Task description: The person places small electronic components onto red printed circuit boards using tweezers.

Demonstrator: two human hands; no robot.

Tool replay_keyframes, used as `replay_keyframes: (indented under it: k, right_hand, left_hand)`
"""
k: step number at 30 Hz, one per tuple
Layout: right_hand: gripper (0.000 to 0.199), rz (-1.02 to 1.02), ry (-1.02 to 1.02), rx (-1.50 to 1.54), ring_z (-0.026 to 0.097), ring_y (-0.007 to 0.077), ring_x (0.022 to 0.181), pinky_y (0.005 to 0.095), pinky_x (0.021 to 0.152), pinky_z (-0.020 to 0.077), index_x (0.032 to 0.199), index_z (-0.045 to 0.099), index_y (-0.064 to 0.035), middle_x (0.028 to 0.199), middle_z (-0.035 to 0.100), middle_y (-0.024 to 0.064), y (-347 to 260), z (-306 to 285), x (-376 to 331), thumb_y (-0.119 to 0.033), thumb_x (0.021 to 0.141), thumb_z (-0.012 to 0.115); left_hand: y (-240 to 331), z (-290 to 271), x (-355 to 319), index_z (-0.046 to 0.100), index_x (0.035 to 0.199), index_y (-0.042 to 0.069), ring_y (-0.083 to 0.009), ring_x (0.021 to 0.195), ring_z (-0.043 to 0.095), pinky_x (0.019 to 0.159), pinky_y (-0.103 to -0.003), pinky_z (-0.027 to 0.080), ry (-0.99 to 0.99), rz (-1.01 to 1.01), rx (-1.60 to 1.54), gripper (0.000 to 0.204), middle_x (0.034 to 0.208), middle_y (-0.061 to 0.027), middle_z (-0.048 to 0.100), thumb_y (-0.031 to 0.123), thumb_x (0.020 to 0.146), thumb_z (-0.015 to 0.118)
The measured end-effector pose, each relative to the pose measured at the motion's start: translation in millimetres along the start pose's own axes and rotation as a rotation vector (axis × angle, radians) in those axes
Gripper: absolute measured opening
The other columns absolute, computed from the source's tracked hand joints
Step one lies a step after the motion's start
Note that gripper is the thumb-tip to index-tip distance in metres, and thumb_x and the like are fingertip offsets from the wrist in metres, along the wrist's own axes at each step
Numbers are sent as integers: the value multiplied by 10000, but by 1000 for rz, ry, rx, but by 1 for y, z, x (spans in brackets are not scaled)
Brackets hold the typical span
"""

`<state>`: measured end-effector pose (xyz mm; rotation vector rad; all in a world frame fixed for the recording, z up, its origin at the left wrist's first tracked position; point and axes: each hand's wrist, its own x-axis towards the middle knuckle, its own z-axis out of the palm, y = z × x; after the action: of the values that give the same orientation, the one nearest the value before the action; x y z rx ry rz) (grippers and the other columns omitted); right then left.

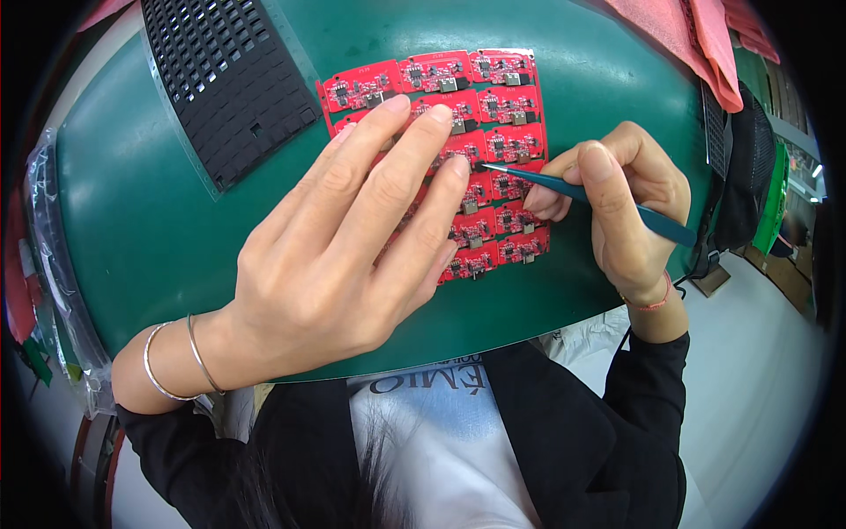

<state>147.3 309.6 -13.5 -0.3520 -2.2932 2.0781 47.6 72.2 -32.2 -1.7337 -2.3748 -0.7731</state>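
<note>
A red panel of several joined circuit boards (511, 106) lies on the green mat, each board bearing small chips and a metal connector. My left hand (335, 238) rests over the panel's left and middle part with its fingers stretched out, hiding several boards. In my right hand (630, 194) is a pair of blue tweezers (545, 181), gripped between thumb and fingers. Their pale tip meets the panel near its middle, beside my left fingertips. Whether the tip pinches a small part, I cannot tell.
A black tray (256, 132) with rows of square pockets lies at the far left of the green mat (132, 238). Clear plastic wrap (55, 238) hangs along the left edge. Pink cloth (679, 35) and a black bag (749, 167) are at the right.
</note>
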Motion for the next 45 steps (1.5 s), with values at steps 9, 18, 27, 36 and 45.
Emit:
replay_keyframes:
  k: [9, 18, 27, 36, 45]
  right_hand:
    - [221, 42, -21, -36, 752, 153, 762, 240, 630, 573, 921, 616, 9, 854, 744, 129, -4, 3, -4, -167, 1053, 633]
    - [263, -10, -40, -105, 674, 187, 639, 265, 569, 520, 916, 485, -20, 796, 707, 213, -4, 1, 1, -198, 1109, 488]
    - [254, -2, -37, -160, 709, 183, 679, 278, 596, 566, 905, 507, -2, 825, 724, 199, -5, 3, 2, -167, 1097, 513]
    - [262, -50, -121, -157, 699, 177, 675, 274, 598, 561, 900, 514, -8, 812, 720, 210, -2, -8, 12, -187, 1090, 536]
    - [278, -7, -126, -175, 711, 179, 687, 271, 605, 569, 886, 514, -15, 820, 723, 216, -4, -9, 17, -205, 1086, 546]
  left_hand:
    - [-1, 0, 1, 734, 1212, 4, -398, 1188, 673, 984, -421, 588, -12, -6, 0, 476, 1316, -235, 656, 102, 748, 765]
    - [-1, -1, 0, 734, 1191, -5, -416, 1186, 677, 967, -428, 595, -10, 7, -13, 451, 1298, -249, 666, 95, 753, 773]
    - [1, -9, 3, 706, 1165, -88, -429, 1208, 662, 976, -450, 590, -68, -27, -73, 471, 1295, -271, 664, 287, 884, 756]
    - [-3, -2, 0, 708, 1150, -93, -430, 1190, 671, 965, -444, 599, -19, 19, -34, 437, 1287, -271, 668, 260, 894, 742]
    - [-3, 6, -2, 738, 1096, -81, -402, 1170, 688, 961, -420, 604, 61, 20, 3, 404, 1253, -259, 689, 134, 759, 791]
